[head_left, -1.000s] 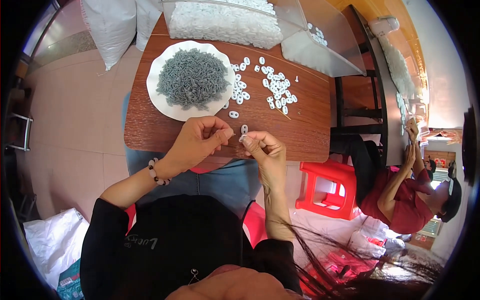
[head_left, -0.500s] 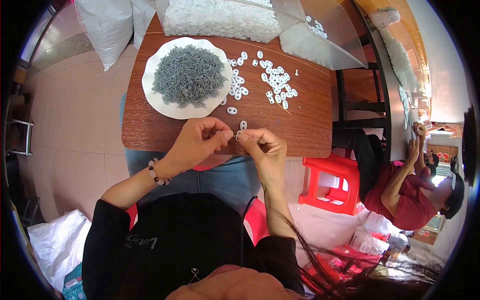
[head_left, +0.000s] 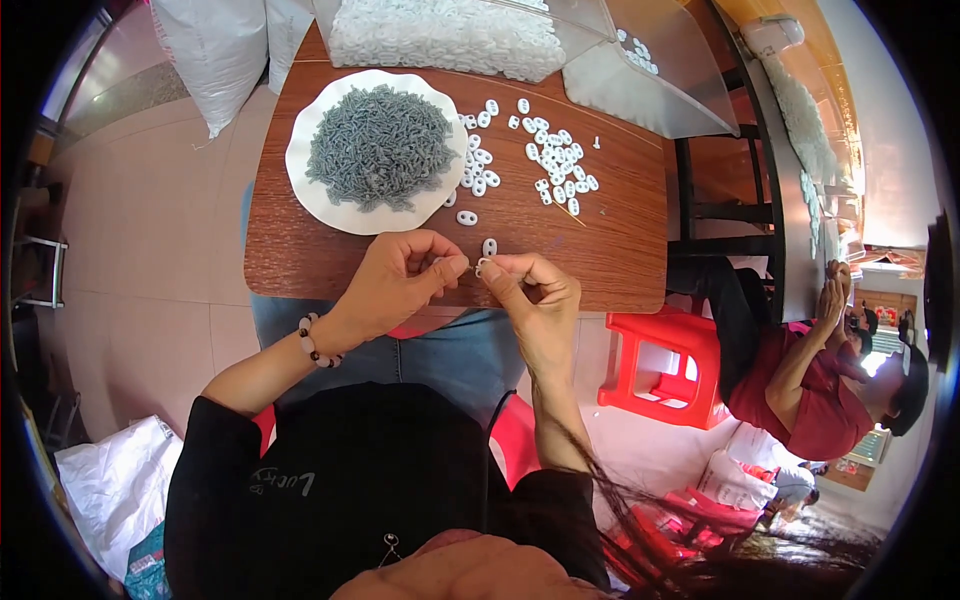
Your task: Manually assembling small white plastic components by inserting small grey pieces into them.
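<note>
Over the table's near edge, my left hand [head_left: 400,280] and my right hand [head_left: 540,300] meet almost fingertip to fingertip. The right thumb and finger pinch a small white plastic piece [head_left: 483,267], like an oval with holes. Between my left thumb and forefinger is something tiny that I cannot make out, touching or nearly touching the white piece. A loose white two-hole oval piece [head_left: 489,247] lies just beyond my right fingertips. Farther left stands a white scalloped plate [head_left: 300,190], heaped with small grey rod-like pieces [head_left: 380,145].
More white oval pieces [head_left: 560,165] lie scattered right of the plate, beside a thin stick [head_left: 570,214]. Clear bins [head_left: 590,45] with white pieces stand at the back. On the right are a red stool [head_left: 660,370] and a seated person [head_left: 820,400] at another table.
Both hands keep the same pinch at nearly the same spot. The view has shifted slightly; nothing on the table has visibly moved.
</note>
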A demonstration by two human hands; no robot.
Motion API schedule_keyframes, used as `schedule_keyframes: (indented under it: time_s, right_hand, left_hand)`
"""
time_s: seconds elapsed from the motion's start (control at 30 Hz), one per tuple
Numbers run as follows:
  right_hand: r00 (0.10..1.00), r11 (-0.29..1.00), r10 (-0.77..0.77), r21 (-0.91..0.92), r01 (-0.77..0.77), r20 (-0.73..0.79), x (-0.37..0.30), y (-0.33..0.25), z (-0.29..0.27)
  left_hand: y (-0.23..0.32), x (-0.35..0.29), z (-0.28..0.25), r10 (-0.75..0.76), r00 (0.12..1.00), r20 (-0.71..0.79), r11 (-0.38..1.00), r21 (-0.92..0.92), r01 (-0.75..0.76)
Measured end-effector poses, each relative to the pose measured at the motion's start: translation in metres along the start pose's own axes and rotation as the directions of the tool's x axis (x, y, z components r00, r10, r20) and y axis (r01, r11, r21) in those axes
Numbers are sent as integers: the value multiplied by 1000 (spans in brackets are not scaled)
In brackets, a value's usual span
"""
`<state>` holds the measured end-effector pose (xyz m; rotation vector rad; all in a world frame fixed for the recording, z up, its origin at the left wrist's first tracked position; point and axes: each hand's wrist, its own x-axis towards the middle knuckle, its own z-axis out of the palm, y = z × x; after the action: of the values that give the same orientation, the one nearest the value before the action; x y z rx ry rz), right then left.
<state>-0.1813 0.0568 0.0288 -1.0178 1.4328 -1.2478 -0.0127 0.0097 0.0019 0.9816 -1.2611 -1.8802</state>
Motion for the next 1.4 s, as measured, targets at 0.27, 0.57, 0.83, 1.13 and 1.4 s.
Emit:
schedule_keyframes:
  time_s: [0.27,0.57,0.83,1.13,1.4]
  right_hand:
    - [1000,1000,-2,-29,2,16,0,1,2]
    - [1000,997,-28,-73,29,10,1,8,-3]
    - [1000,997,-8,-77,9,12,0,7,0]
    - [999,988,-38,-151,40,15,-3,6,1]
    - [1000,992,7,-123,-5,13,-3,10,2]
  left_hand:
    - [0,1,-2,-26,1000,14,1000,5,25]
    - [-3,1,-2,-16,1000,-14,1000,-24,16]
    - [0,0,-1,-41,999,14,998,-42,42]
    - [-5,1,-1,-11,1000,-11,1000,9,11]
    - [-8,1,0,-2,999,-32,1000,30,3]
